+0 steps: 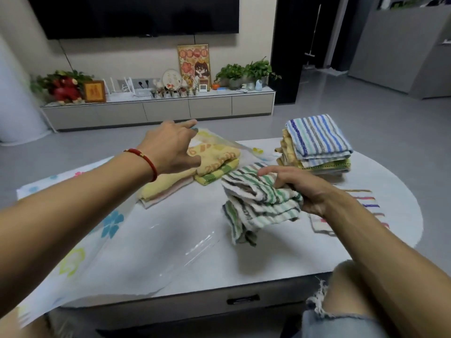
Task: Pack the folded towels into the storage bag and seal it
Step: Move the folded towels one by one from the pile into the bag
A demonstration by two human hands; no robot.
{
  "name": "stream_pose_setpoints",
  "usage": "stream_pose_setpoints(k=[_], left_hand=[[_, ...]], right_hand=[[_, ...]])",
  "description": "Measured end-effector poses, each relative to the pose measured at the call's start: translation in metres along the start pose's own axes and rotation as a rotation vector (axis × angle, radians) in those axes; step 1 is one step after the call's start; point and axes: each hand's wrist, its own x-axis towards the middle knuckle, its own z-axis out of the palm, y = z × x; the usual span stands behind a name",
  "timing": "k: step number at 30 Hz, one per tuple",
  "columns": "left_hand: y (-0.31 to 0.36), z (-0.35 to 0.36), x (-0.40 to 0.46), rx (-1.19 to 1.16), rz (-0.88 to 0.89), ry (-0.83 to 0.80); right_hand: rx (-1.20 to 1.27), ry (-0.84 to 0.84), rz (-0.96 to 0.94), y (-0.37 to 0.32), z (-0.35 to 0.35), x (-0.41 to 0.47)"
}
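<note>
your right hand [296, 191] grips a folded green-striped towel [258, 203], fingers curled over its top, holding it just above the table [366, 240]. your left hand [170, 147] reaches forward with fingers extended and relaxed, at the far edge of the storage bag [109, 240]; whether it is pinching the plastic there cannot be told. the bag is clear with printed flowers and lies flat, its long axis running from your near left toward the far middle of the table. yellow towels [214, 162] appear to sit at its far end, by your left hand, seemingly already inside. so the bag lies to the left of the towel you carry, and the towel would need to travel left and forward. a stack of remaining towels [317, 145] waits at the far right, nearer your right hand. the seal is not yet done.
</note>
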Motion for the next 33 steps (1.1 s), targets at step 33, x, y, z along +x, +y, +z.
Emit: stream_pose_setpoints(k=[33], left_hand=[[-0.018, -0.021, -0.02, -0.252, 0.122, 0.017]], right_hand=[[-1.74, 0.733, 0.116, 0.044, 0.09, 0.201]])
